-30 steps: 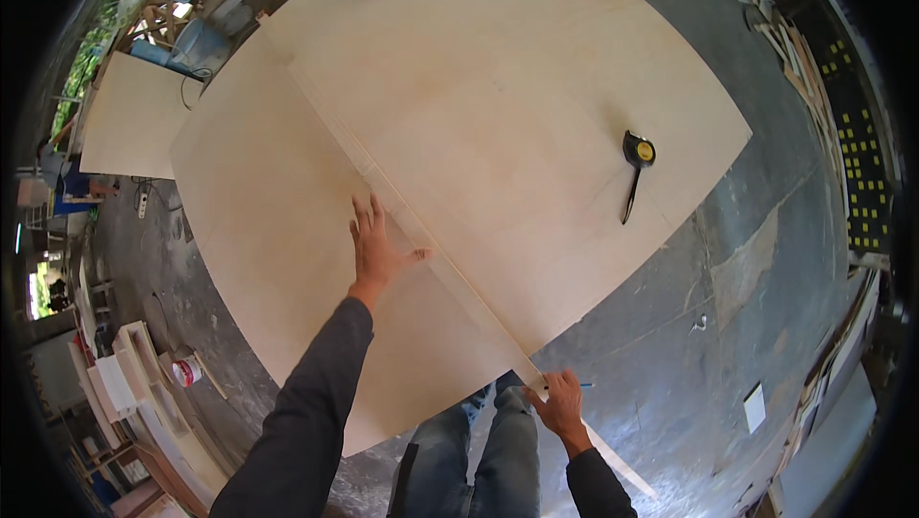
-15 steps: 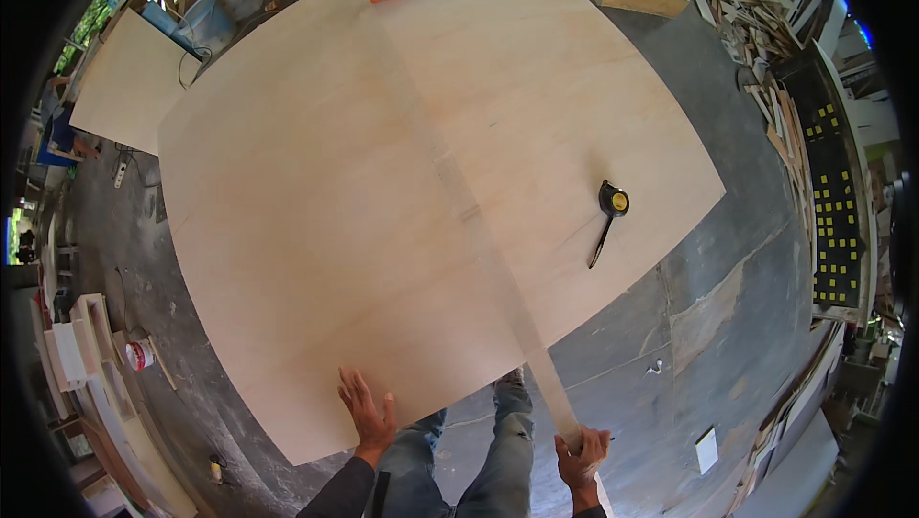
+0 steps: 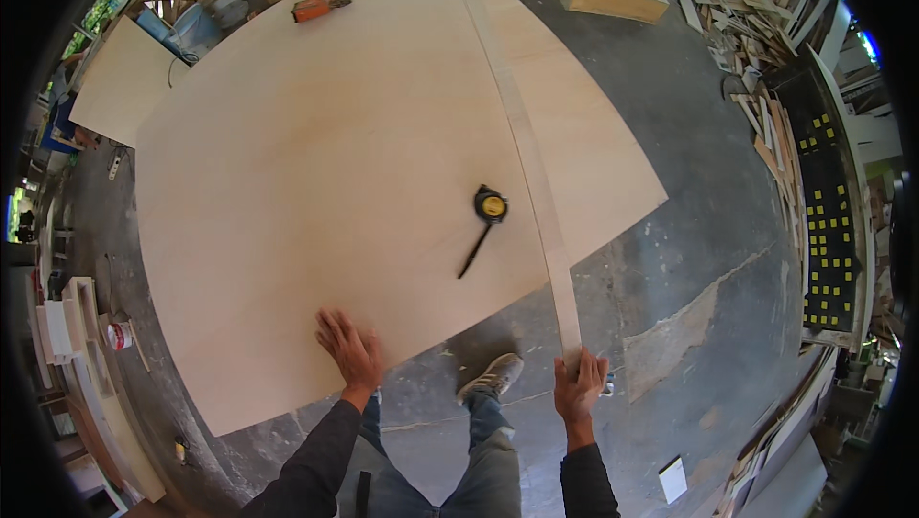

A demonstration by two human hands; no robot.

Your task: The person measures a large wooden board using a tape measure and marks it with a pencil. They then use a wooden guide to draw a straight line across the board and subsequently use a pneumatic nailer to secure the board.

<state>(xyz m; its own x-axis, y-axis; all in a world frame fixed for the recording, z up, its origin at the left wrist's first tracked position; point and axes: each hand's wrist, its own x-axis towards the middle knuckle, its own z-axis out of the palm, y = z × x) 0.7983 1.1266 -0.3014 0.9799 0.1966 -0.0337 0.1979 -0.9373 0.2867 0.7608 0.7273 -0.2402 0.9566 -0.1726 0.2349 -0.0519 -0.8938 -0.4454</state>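
Strip [image 3: 528, 149] crosses plywood sheet [image 3: 287, 164] & passes its near edge, beyond which we grasp it w/ our R hand [image 3: 579, 386]; our L hand [image 3: 350, 348] lies released nr. same edge.

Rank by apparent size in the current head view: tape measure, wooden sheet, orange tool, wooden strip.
1. Wooden sheet
2. Wooden strip
3. Orange tool
4. Tape measure

As pictured only; distance and lens bend make real sizes unsure.
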